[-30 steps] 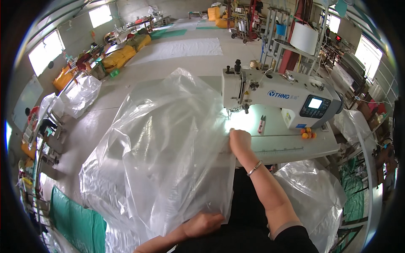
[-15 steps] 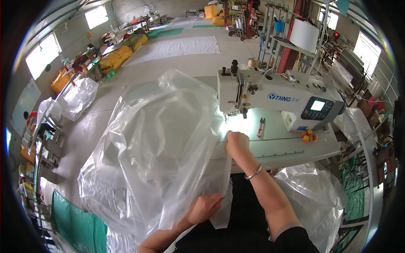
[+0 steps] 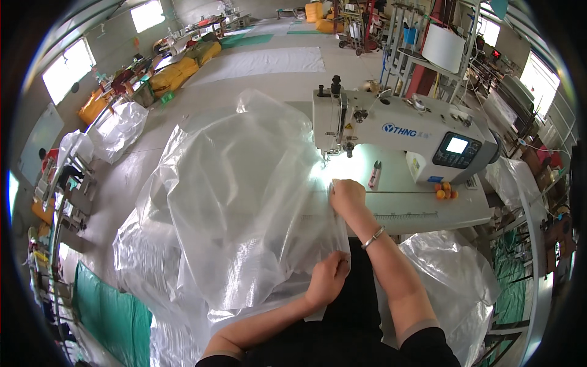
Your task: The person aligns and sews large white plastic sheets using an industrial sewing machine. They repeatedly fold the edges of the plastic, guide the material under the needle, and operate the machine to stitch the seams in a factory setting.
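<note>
A large translucent plastic sheet [image 3: 238,177] is draped over the sewing machine table and hangs down its near side. My right hand [image 3: 348,197] pinches the sheet's right edge, just in front of the needle of the white sewing machine [image 3: 400,131]. Lower down the same edge, my left hand [image 3: 328,279] is closed on the plastic close to my body. The edge runs between both hands toward the lit needle area. Small thread snips [image 3: 375,175] lie on the table to the right of my right hand.
Several small orange fruits [image 3: 446,191] rest at the table's right end. A white thread cone [image 3: 443,48] stands on a rack behind the machine. More clear plastic [image 3: 449,275] hangs at the lower right. Green sheeting [image 3: 110,312] lies at the lower left.
My left hand has moved up and to the right along the sheet's edge. The plastic has shifted and billowed with it. My right hand has risen slightly nearer the needle.
</note>
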Action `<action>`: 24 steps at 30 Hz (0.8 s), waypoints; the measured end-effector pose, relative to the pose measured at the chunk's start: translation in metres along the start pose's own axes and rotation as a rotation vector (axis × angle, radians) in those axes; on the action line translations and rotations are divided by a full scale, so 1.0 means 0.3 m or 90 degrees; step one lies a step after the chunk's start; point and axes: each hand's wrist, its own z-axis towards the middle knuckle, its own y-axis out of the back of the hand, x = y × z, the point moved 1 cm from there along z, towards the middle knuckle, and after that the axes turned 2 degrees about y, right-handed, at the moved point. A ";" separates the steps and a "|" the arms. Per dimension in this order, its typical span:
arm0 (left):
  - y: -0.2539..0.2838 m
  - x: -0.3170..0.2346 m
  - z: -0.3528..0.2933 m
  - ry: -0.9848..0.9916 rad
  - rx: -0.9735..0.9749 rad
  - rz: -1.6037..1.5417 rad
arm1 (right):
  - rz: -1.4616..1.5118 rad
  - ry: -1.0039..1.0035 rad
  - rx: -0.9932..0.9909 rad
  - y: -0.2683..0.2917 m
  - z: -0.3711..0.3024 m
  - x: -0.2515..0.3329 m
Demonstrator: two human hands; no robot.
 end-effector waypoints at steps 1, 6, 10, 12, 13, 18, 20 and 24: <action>-0.004 -0.002 -0.007 0.056 0.010 -0.061 | -0.010 0.006 0.022 0.016 -0.023 0.011; 0.123 -0.089 0.051 -0.110 0.291 0.224 | 0.001 0.019 0.013 0.066 -0.182 0.036; 0.155 -0.234 0.238 -0.041 0.173 0.445 | 0.047 -0.003 0.018 0.058 -0.312 0.027; 0.129 -0.102 0.306 -0.170 0.064 0.441 | 0.080 0.022 -0.019 0.062 -0.379 0.076; 0.119 -0.037 0.337 -0.234 0.015 0.436 | 0.096 0.030 -0.035 0.061 -0.415 0.091; 0.124 0.032 0.316 -0.247 0.028 0.564 | 0.227 0.013 -0.100 0.056 -0.507 0.098; 0.146 0.032 0.330 -0.248 0.033 0.589 | 0.282 0.000 -0.132 0.046 -0.500 0.105; 0.207 0.048 0.401 -0.258 0.054 0.586 | 0.329 -0.020 -0.152 0.051 -0.436 0.138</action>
